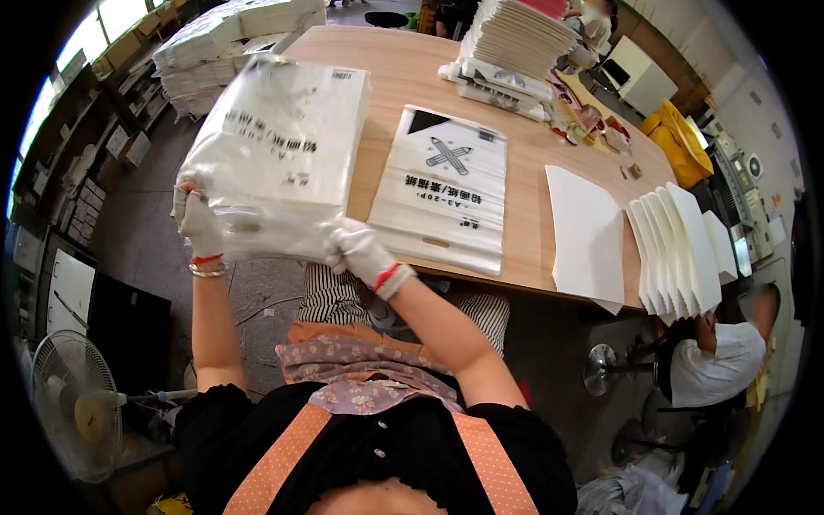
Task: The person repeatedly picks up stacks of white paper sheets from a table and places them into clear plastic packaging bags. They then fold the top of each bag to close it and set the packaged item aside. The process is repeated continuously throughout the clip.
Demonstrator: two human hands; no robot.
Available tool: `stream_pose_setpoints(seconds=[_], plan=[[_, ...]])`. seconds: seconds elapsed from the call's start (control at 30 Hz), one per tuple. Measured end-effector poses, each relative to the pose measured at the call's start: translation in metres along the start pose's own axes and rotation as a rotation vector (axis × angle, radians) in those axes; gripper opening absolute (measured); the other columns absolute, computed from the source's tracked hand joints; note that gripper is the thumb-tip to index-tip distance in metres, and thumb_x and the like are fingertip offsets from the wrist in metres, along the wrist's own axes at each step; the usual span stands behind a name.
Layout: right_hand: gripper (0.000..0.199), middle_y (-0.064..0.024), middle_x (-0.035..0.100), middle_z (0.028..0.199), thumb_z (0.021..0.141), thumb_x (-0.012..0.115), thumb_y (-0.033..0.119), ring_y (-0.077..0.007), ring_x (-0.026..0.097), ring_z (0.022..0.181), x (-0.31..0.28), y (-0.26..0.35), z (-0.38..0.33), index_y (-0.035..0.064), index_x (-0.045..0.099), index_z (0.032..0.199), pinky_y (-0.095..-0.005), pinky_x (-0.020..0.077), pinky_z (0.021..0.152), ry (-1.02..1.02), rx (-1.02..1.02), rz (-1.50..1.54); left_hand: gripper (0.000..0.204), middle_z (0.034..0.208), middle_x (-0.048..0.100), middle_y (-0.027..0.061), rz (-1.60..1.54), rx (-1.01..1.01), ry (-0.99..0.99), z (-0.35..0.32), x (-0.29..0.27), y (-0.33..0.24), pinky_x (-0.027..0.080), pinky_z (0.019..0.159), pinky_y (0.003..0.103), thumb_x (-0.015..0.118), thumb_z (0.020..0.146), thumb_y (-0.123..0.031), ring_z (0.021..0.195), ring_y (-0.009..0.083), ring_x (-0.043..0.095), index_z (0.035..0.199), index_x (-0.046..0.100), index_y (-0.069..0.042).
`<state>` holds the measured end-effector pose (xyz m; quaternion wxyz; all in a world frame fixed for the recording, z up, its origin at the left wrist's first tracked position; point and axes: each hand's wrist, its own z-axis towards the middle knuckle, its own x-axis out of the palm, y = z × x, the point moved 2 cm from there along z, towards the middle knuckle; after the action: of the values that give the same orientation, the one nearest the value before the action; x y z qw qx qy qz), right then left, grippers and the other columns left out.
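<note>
A thick white stack of drawing-paper packs (292, 163) with pencil prints stands at the table's left side, covered by shiny, crinkled clear plastic. Its loose near edge forms a clear plastic bag mouth (270, 236), which sticks out toward me past the table edge. My left hand (197, 215), in a white glove, is closed on the left corner of this plastic. Also gloved, my right hand (356, 249) is closed on its right corner. Just right of the stack, a flat printed plastic bag (442, 189) with a handle slot lies on the table.
On the wooden table (524, 249) at the right are a white paper stack (586, 232) and fanned paper bundles (674, 249). A tall paper pile (515, 43) stands at the back. A person (717, 356) sits at the right; a fan (77, 403) stands at lower left.
</note>
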<state>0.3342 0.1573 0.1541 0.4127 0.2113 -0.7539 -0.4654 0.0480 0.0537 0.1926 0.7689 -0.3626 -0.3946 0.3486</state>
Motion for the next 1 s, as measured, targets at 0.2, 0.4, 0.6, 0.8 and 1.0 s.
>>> stream_pose_setpoints(seconds=[0.2,0.4,0.6,0.8,1.0], plan=[[0.035,-0.0096,0.062,0.088,0.096,0.048,0.026,-0.0168,0.061,0.07,-0.004,-0.037,-0.022,0.0039,0.049,0.123,-0.03,0.0543,0.06,-0.132,-0.031,-0.064,0.016,0.083,0.055,-0.0006,0.081,-0.47,-0.203,-0.05,-0.106,0.095,0.046,0.063,0.029,0.044,0.091,-0.012,0.073,0.0104,0.053,0.103,0.052,-0.006],[0.034,-0.0078,0.059,0.086,0.096,0.049,0.024,-0.014,0.056,0.066,-0.108,-0.116,-0.122,0.0052,0.048,0.123,-0.0275,0.0501,0.056,-0.327,0.256,-0.001,0.018,0.089,0.061,0.0118,0.548,-0.051,1.2,-0.257,0.071,0.089,0.049,0.069,0.038,0.058,0.072,-0.004,0.078,0.0262,0.06,0.09,0.059,-0.004],[0.039,-0.007,0.058,0.088,0.096,0.048,0.028,-0.0151,0.058,0.069,-0.177,-0.148,-0.172,0.0046,0.045,0.126,-0.0287,0.0517,0.061,-0.487,0.236,0.057,0.024,0.103,0.058,0.0133,0.818,0.336,1.252,-0.282,0.236,0.103,0.041,0.086,0.043,0.069,0.073,-0.027,0.106,0.0345,0.049,0.084,0.063,-0.006],[0.014,0.0032,0.041,0.072,0.095,0.049,0.018,-0.0058,0.038,0.056,-0.19,-0.131,-0.159,0.0084,0.045,0.104,-0.0205,0.033,0.045,-0.461,0.153,0.268,0.026,0.09,0.062,0.0097,0.633,0.024,1.493,-0.26,0.26,0.138,0.047,0.078,0.036,0.065,0.079,-0.031,0.089,0.027,0.057,0.082,0.066,-0.005],[0.029,-0.0039,0.062,0.094,0.092,0.056,0.024,-0.0144,0.06,0.082,-0.192,-0.035,-0.07,0.004,0.057,0.112,-0.0274,0.0496,0.068,-0.643,-0.246,0.228,0.02,0.075,0.063,0.0101,0.548,0.048,1.495,-0.246,0.277,0.107,0.049,0.06,0.035,0.057,0.086,-0.021,0.065,0.0224,0.061,0.075,0.06,-0.005]])
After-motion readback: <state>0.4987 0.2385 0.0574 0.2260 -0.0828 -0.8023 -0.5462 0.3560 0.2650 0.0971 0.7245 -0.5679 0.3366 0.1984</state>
